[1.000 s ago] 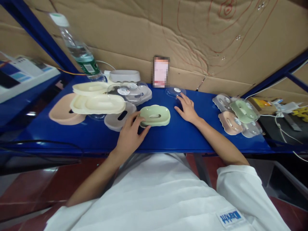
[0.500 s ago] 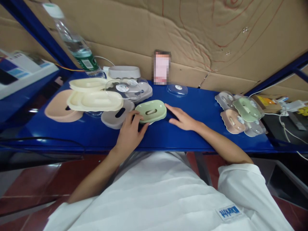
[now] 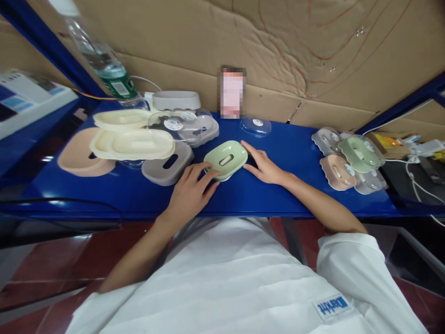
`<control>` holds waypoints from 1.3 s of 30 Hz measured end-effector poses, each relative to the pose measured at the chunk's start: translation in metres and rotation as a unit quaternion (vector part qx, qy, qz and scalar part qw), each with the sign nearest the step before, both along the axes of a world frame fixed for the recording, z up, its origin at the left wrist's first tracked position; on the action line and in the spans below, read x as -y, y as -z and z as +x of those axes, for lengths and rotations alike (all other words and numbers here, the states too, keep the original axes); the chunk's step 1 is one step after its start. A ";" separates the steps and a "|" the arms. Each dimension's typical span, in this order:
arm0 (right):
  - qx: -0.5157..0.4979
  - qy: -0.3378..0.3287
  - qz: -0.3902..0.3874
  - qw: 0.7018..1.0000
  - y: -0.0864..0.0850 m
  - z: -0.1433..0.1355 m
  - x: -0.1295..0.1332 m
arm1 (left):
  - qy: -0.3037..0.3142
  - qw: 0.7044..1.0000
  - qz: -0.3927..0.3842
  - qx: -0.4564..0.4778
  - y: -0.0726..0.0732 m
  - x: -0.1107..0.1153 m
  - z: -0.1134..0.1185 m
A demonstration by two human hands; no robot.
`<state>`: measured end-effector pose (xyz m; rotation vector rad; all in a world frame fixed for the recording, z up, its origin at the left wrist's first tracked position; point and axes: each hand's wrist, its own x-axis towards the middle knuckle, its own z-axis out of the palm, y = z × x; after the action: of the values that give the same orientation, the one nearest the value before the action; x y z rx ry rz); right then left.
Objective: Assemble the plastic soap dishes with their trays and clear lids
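Observation:
A green oval dish (image 3: 235,156) with a slot in its middle sits on the blue table, a little tilted in view. My left hand (image 3: 191,188) grips its left rim, thumb at the near side and fingers over the edge. At the dish's right edge, my right hand (image 3: 266,166) has its thumb and fingers spread and its fingertips beside the rim. A grey slotted base (image 3: 156,172) lies just left of the dish. Behind the dish is a clear lid (image 3: 256,126) with a round white sticker.
Cream trays (image 3: 139,144), a peach base (image 3: 71,155) and clear lids (image 3: 174,132) crowd the left, near a water bottle (image 3: 114,76). Lidded dishes (image 3: 358,155) are grouped at the right. A blurred phone-like object (image 3: 232,93) leans on the cardboard.
The green dish has shifted right and turned slightly, with my left hand moving along with it. My right hand is now at its right edge.

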<state>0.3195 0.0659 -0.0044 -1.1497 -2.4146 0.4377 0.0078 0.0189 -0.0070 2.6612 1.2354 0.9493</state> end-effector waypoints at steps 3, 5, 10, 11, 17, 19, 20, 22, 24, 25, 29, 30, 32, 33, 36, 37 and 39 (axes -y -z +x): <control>0.005 0.014 -0.002 1.000 -0.003 0.001 0.000 | -0.020 1.000 -0.006 0.020 -0.002 0.001 0.000; -0.012 0.014 -0.003 1.000 -0.005 0.001 -0.001 | -0.028 0.999 -0.013 0.026 -0.002 0.001 0.000; -0.034 0.007 -0.009 0.999 -0.007 -0.001 -0.002 | -0.035 0.998 -0.020 0.057 0.000 0.002 0.000; -0.029 0.007 -0.009 1.000 -0.007 -0.001 -0.003 | -0.032 0.998 -0.020 0.057 0.000 0.002 0.000; -0.033 0.012 -0.004 0.999 -0.002 0.002 -0.004 | -0.012 1.000 0.002 0.029 0.000 0.001 0.000; -0.029 0.007 -0.005 1.000 -0.003 0.004 -0.004 | -0.012 0.999 0.019 0.025 0.000 0.001 0.000; -0.023 0.002 -0.007 1.000 -0.004 0.005 -0.004 | -0.011 0.999 0.023 0.022 0.000 0.001 -0.001; -0.011 -0.009 -0.010 1.000 -0.006 0.006 -0.003 | -0.007 1.000 0.024 0.018 0.000 0.001 -0.001; -0.004 -0.015 -0.010 1.000 -0.008 0.007 -0.002 | 0.002 1.000 0.021 0.019 0.000 0.000 -0.001; -0.004 -0.016 -0.006 1.000 -0.008 0.007 -0.001 | 0.006 1.000 0.020 0.022 0.000 0.000 -0.001; -0.011 -0.021 0.024 0.999 -0.006 0.009 -0.001 | 0.008 0.999 0.021 0.048 0.000 0.001 0.001; -0.014 -0.024 0.033 0.999 -0.005 0.009 -0.002 | 0.007 0.998 0.022 0.052 0.000 0.001 0.001; -0.019 -0.032 0.050 0.998 -0.005 0.009 -0.002 | 0.008 0.998 0.021 0.051 0.000 0.001 0.002; -0.019 -0.035 0.060 0.997 -0.005 0.009 -0.002 | 0.009 0.999 0.020 0.047 0.000 0.001 0.001; -0.008 -0.037 0.083 0.996 -0.008 0.010 -0.001 | 0.010 0.999 0.014 0.031 0.000 0.001 0.000; 0.000 -0.036 0.087 0.996 -0.009 0.010 0.000 | 0.013 1.000 0.013 0.025 0.000 0.000 0.000; 0.013 -0.036 0.090 0.995 -0.011 0.010 0.001 | 0.021 1.000 0.014 0.013 0.001 0.000 -0.001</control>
<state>0.3291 0.0653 0.0067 -1.0004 -2.4660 0.2218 0.0071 0.0188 -0.0077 2.6755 1.1639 0.9982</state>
